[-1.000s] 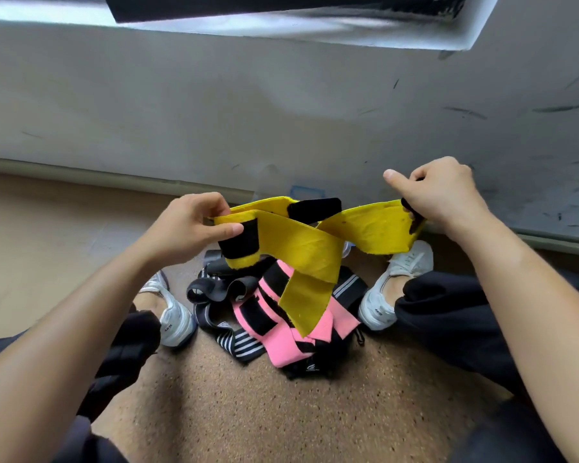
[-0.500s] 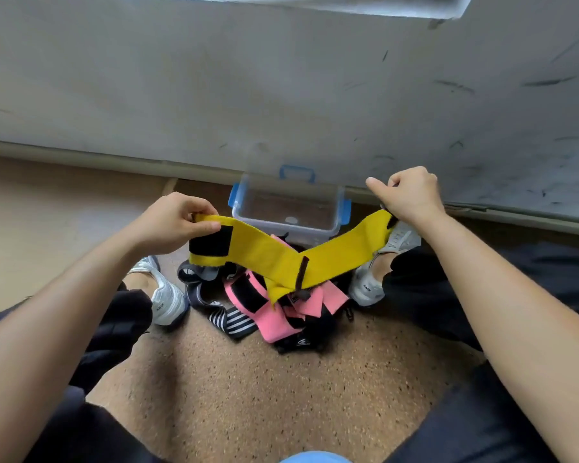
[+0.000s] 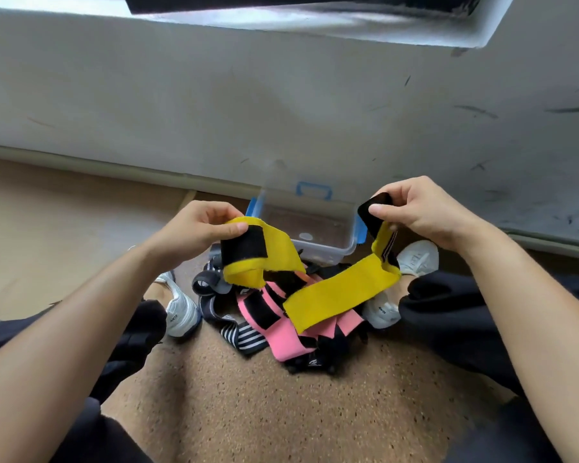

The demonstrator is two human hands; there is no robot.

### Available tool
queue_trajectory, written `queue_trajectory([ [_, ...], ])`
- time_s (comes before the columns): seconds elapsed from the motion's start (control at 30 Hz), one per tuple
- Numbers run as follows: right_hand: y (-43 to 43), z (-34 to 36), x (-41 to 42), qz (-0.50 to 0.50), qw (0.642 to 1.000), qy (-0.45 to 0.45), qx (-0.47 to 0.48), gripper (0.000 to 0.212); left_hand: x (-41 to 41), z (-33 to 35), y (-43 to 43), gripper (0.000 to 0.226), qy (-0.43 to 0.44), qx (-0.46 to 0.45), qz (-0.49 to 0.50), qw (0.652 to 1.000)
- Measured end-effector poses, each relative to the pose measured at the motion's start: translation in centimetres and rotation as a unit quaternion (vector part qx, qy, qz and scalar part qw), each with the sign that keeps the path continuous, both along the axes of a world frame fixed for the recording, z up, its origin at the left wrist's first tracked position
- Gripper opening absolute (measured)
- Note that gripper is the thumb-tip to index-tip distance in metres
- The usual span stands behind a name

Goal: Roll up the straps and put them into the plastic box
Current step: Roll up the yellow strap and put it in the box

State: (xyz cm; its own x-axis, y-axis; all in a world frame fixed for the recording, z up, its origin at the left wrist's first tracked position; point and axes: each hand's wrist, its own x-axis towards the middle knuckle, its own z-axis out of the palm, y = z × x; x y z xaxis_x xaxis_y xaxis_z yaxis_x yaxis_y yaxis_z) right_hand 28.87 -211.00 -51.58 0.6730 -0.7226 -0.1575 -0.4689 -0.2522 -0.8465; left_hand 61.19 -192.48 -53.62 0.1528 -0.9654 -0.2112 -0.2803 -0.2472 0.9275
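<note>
While the yellow strap (image 3: 341, 292) is held slack above the floor (image 3: 264, 412), one end is pinched by the left hand (image 3: 194, 228) at a black fastening patch, and the other end is gripped by the right hand (image 3: 422, 212), the two hands well apart. Rolling appears not yet begun; the strap is judged to be at the straightening stage. Next, one end would need to be turned tightly onto itself. A flat, soft, woven band is seen, twisted near the right. Pink and striped straps (image 3: 281, 325) are heaped on the speckled floor, just before the clear, blue-clipped plastic box (image 3: 325, 252).
</note>
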Motion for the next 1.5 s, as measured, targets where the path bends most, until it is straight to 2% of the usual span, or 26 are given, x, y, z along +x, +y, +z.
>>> queue_trajectory([
  [0.13,0.3,2.8,0.3,0.036,0.997,0.005,-0.061,0.006,-0.2,0.7,-0.1,0.019,0.021,-0.030,-0.003,0.999],
  [0.23,1.4,5.0,1.1,0.050,0.995,-0.068,-0.061,0.007,-0.5,1.5,-0.2,0.028,0.043,-0.042,-0.014,0.998],
  [0.33,3.6,5.4,2.9,0.072,0.987,-0.141,-0.006,0.007,-1.1,2.2,-0.3,0.022,0.076,-0.045,-0.034,0.995],
  [0.43,5.7,3.4,4.6,0.116,0.980,-0.144,0.074,0.014,-1.5,2.8,-0.3,0.027,0.108,-0.039,-0.070,0.991],
  [0.53,6.8,0.9,5.6,0.131,0.968,-0.148,0.155,0.019,-2.2,3.1,-0.5,0.016,0.120,-0.037,-0.101,0.987],
  [0.63,7.5,-0.5,6.2,0.144,0.954,-0.161,0.208,0.018,-3.0,3.1,-0.5,0.016,0.135,-0.044,-0.118,0.983],
  [0.73,7.7,-0.9,6.4,0.124,0.949,-0.168,0.236,0.030,-3.3,3.1,-0.5,0.017,0.134,-0.048,-0.105,0.984],
  [0.9,7.5,-1.3,6.6,0.042,0.942,-0.218,0.253,0.033,-3.3,3.0,-0.4,0.016,0.090,-0.035,-0.072,0.993],
  [1.07,7.5,-1.3,6.3,-0.052,0.938,-0.240,0.243,0.005,-3.0,2.6,-0.4,0.019,0.093,-0.040,-0.022,0.995],
  [1.2,8.5,-1.4,6.6,-0.114,0.924,-0.248,0.268,0.011,-3.0,1.8,-0.5,0.007,0.104,-0.062,0.036,0.992],
  [1.4,10.1,-1.8,7.6,-0.130,0.896,-0.266,0.331,0.015,-4.7,1.3,-0.7,0.014,0.138,-0.065,0.107,0.982],
  [1.5,10.8,-2.0,7.9,-0.131,0.912,-0.286,0.264,0.013,-5.9,0.6,-0.6,0.013,0.175,-0.051,0.116,0.976],
])
